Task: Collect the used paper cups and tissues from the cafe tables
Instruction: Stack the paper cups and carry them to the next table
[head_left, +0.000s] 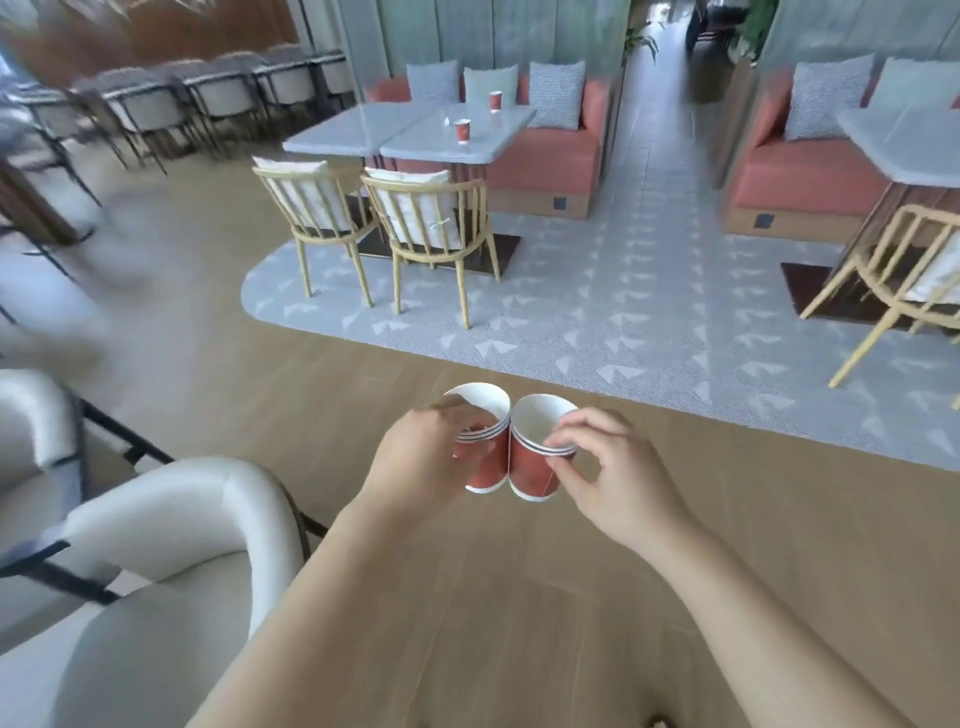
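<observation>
Firstly, head view, the only one on file.

Item 1: left hand (415, 447). Its grip is curled round the left cup stack (488, 470), which is nested red paper cups with white insides, tilted mouth-forward. The stack is held in the air above the wooden floor (467, 597).

Item 2: right hand (608, 467). Its grip pinches the rim and side of the right cup stack (532, 470), also nested red cups, likewise tilted. The two stacks touch side by side between the hands.

Item 3: far counter (415, 143), pale, two tops pushed together, well apart from the hands.
- near cup (462, 131): red, upright, toward the middle of the top.
- far cup (495, 101): red, upright, on the bench side.
- white scrap (445, 122): just left of the near cup, too small to tell whether it is tissue.

Item 4: two wooden chairs (431, 218) with white cushions, standing at the near side of that counter.

Item 5: orange bench (540, 156) behind the counter, carrying patterned pillows (556, 93).

Item 6: grey patterned rug (623, 312) beneath counter and chairs.

Item 7: second counter (904, 145) at the right edge, partly cut off.

Item 8: white armchair (171, 519), lower left, near the person's left arm.
</observation>
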